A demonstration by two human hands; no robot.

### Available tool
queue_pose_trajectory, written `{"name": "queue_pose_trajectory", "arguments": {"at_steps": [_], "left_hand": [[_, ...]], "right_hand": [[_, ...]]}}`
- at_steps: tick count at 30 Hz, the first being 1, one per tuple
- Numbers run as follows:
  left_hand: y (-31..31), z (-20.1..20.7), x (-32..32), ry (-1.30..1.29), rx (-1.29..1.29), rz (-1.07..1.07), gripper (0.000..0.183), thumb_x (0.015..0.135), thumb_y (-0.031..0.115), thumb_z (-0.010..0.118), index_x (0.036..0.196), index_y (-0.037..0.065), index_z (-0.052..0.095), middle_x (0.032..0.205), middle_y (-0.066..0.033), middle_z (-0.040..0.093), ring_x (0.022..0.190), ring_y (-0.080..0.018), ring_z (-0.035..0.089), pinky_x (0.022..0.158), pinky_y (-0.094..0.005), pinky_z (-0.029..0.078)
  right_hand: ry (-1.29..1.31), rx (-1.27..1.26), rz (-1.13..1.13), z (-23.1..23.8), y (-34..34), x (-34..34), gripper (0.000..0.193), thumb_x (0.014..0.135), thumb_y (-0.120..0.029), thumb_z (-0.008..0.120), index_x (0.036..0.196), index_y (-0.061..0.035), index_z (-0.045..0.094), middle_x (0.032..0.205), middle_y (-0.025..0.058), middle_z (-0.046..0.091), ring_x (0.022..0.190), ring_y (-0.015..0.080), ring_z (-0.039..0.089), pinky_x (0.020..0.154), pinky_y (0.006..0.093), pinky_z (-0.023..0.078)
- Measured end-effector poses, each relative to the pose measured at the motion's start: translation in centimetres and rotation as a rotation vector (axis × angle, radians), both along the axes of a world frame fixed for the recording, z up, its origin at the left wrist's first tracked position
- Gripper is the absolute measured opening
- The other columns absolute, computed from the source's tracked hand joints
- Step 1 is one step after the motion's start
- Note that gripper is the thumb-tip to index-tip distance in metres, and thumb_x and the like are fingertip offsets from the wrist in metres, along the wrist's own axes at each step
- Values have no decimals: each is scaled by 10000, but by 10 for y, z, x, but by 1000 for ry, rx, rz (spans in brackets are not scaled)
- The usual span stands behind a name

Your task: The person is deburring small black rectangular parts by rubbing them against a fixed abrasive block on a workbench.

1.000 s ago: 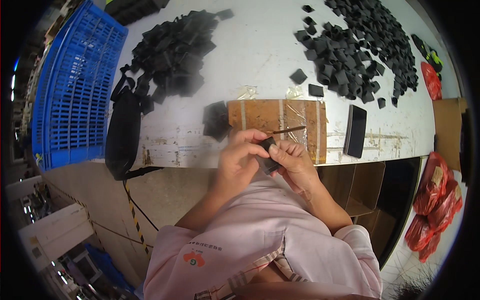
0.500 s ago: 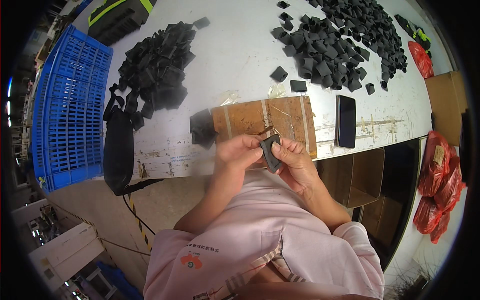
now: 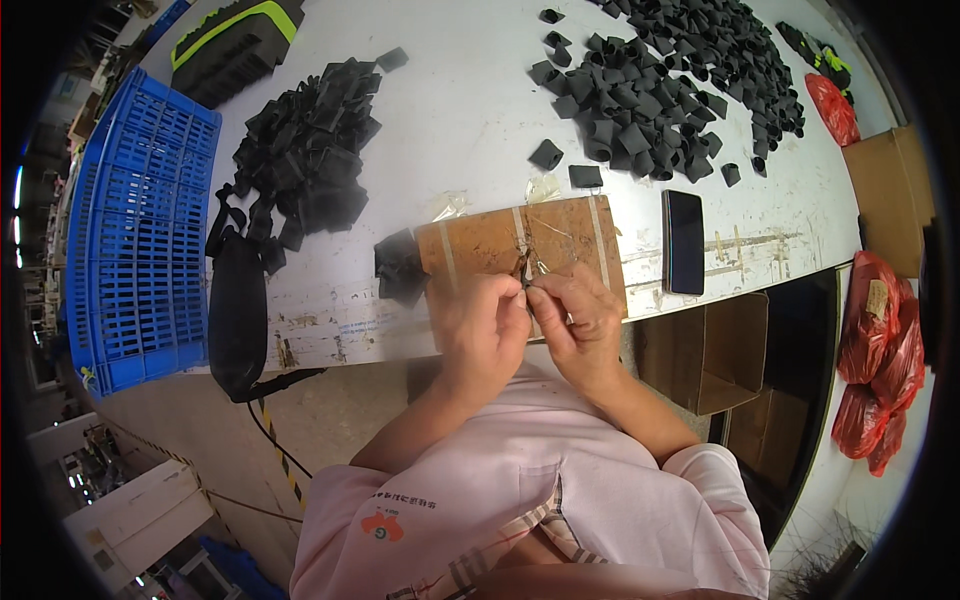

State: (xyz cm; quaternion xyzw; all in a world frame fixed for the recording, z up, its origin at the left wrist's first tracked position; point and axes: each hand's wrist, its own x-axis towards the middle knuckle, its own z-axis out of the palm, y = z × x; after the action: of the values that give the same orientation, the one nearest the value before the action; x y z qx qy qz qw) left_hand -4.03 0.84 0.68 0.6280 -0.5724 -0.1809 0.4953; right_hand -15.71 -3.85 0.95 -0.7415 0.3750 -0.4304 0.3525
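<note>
My left hand [image 3: 487, 325] and my right hand [image 3: 577, 315] meet over the near edge of a brown board [image 3: 470, 241]. Both are closed, thumbs and forefingers pinched together at the tips. Between the fingertips only a dark sliver of a black piece [image 3: 527, 284] shows; the fingers hide the rest. A thin dark tool [image 3: 521, 262], its kind unclear, lies on the board just beyond the fingertips. Left of the board sits a small stack of flat black pieces [image 3: 401, 267].
A heap of flat black pieces [image 3: 305, 150] lies at left, beside a black pouch [image 3: 238, 315] and a blue crate [image 3: 145, 240]. Short black tubes [image 3: 640, 110] are heaped far right. A phone [image 3: 684, 243] lies right of the board. Red bags [image 3: 870, 330] hang beyond the table's right side.
The black piece, plainly visible between both hands before, is now almost hidden by the fingers. My hands have drawn closer, fingertips together. The whole view has shifted slightly.
</note>
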Motion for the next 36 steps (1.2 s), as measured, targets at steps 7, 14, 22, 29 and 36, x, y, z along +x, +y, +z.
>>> {"name": "queue_pose_trajectory", "arguments": {"at_steps": [7, 14, 22, 29, 36], "left_hand": [[-12, 3, -4, 797, 187, 240, 89, 770, -34, 516, 844, 15, 517, 700, -8, 522, 487, -65, 428, 412, -198, 337], [-7, 7, 20, 1596, 280, -306, 118, 768, -24, 468, 879, 12, 487, 698, -33, 486, 382, -38, 273, 372, -181, 244], [-8, 1, -3, 238, -259, 161, 201, 713, -144, 489, 881, -32, 498, 793, -82, 566, 515, -41, 468, 421, -160, 353], [-19, 45, 31, 1623, 93, -377, 233, 746, -94, 427, 959, -4, 457, 850, -165, 577, 369, -34, 351, 335, -185, 257], [-20, 17, 29, 1822, 327, -337, 248, 799, -35, 377, 1028, 12, 459, 720, -104, 568, 299, -46, 280, 316, -196, 215]], "right_hand": [[170, -246, -76, -10, -4, 10, 213, 617, 37, 629, 818, 16, 562, 727, 121, 490, 615, 259, 514, 487, 345, 425], [-200, 302, -11, -6, -9, 5, 35, 733, -15, 595, 737, 12, 572, 647, 27, 507, 532, 100, 458, 444, 224, 344], [-946, 1412, 501, 12, -15, -2, 75, 819, -108, 576, 807, -41, 545, 617, -50, 449, 525, 36, 342, 460, 188, 268], [-445, 888, 459, 59, -42, 4, 196, 852, -222, 558, 734, -71, 516, 634, -53, 437, 541, 25, 340, 468, 173, 269], [-469, 1024, 562, 12, -48, 2, 274, 832, -321, 575, 736, -73, 509, 635, -49, 429, 512, 29, 329, 444, 159, 252]]}}
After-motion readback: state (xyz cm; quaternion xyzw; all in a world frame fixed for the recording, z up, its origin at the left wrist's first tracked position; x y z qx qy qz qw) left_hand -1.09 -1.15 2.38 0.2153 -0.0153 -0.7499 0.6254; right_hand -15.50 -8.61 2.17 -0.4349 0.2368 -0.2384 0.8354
